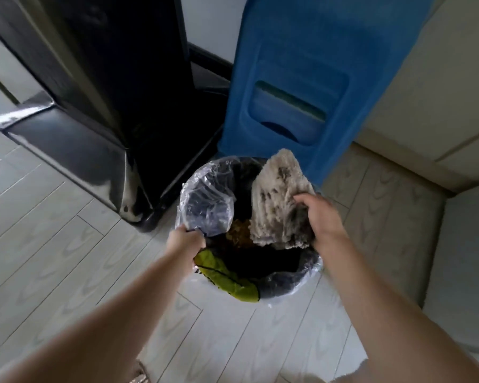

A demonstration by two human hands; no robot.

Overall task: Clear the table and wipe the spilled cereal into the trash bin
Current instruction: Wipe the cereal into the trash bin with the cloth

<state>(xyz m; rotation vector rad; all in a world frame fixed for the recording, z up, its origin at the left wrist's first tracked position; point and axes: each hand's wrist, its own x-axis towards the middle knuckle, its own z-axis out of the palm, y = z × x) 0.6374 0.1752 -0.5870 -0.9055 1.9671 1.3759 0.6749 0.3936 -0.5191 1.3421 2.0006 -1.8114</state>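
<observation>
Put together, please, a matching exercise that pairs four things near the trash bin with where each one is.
Things:
1. cloth
2. clear liner
3. cereal
4. blue plastic stool

Places:
A. stands behind the trash bin
B. gripped at the rim by the left hand
C. lies down inside the bin
D. held over the bin by the right hand

Pairs: 1-D, 2-B, 3-C, 4-A

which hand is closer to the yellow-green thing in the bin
Left. The left hand grips the liner right beside the yellow-green thing; the right hand holds the cloth across the bin.
</observation>
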